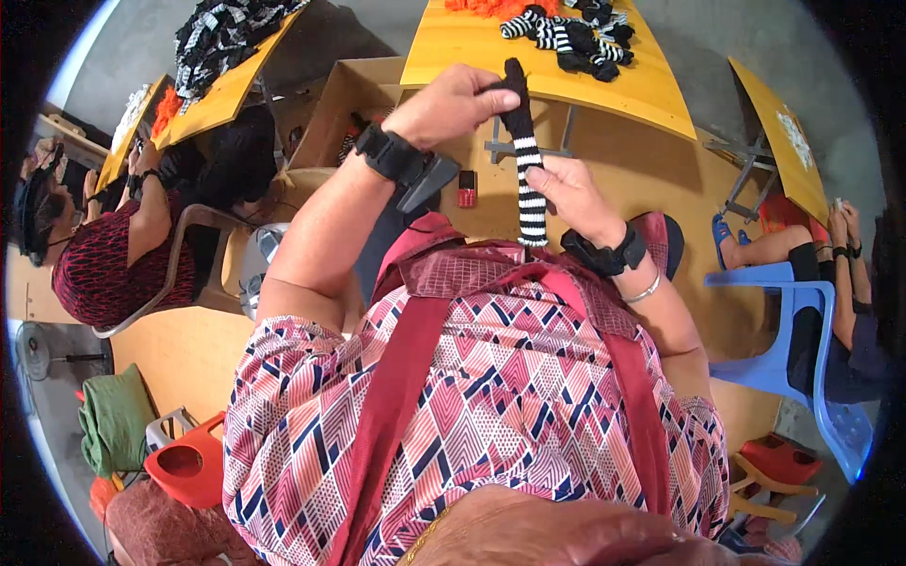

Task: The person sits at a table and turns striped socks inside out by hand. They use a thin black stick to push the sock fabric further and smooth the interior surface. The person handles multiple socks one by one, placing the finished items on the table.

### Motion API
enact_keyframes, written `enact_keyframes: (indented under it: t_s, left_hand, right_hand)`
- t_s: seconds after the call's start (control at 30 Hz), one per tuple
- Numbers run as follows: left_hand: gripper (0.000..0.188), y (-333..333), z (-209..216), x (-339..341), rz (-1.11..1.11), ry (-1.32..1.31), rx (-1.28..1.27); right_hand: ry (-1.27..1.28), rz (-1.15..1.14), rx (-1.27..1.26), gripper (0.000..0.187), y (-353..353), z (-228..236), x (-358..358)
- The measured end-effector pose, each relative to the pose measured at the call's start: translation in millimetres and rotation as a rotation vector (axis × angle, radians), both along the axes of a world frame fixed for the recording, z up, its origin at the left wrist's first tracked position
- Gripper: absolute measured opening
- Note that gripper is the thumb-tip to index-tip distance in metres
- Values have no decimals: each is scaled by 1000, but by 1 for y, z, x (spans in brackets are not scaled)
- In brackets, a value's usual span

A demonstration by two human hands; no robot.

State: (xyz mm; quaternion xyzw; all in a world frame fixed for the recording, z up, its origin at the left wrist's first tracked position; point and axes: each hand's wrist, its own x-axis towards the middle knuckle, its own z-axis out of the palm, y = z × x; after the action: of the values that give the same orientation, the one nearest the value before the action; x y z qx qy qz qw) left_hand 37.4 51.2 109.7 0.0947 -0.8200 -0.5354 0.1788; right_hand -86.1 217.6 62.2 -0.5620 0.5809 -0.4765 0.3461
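Observation:
A long, narrow knitted tube [531, 212], black at its upper end and banded black and white below, is stretched upright between my two hands. My left hand [453, 106] is closed on the black upper part, thumb pressed across it, and the tip sticks up above the fingers. Lower down, my right hand [576, 196] pinches the striped section from its right side. The pale lower end hangs just over the maroon apron [462, 278] on my lap. Whether the tube is a glove, a sock or something else, I cannot make out.
Ahead stands a yellow table [642, 99] with striped knitted pieces [571, 42] and orange material [481, 8]. A cardboard box [344, 90] is left of it; a red phone [466, 189] lies beyond my lap. Co-workers sit at both sides, one on a blue chair [783, 321].

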Motion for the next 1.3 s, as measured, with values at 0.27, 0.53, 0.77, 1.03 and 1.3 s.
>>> enact_keyframes:
  t_s: [0.27, 0.53, 0.77, 1.03, 1.3]
  left_hand:
    - [28, 24, -10, 7, -138, -79, 53]
    - [22, 17, -26, 3, 61, 11, 213]
    - [18, -32, -34, -6, 276, 261, 580]
    - [16, -88, -37, -29, 346, 375, 1097]
    - [38, -141, 10, -46, 670, 336, 494]
  right_hand:
    - [-26, 59, 93, 24, 24, -6, 2]
    - [-271, 125, 0, 24, 10, -22, -1]
    - [-546, 145, 268, 21, 15, -36, -22]
    - [-113, -363, 229, 14, 128, -5, -89]
    - [1051, -960, -65, 17, 54, 48, -204]
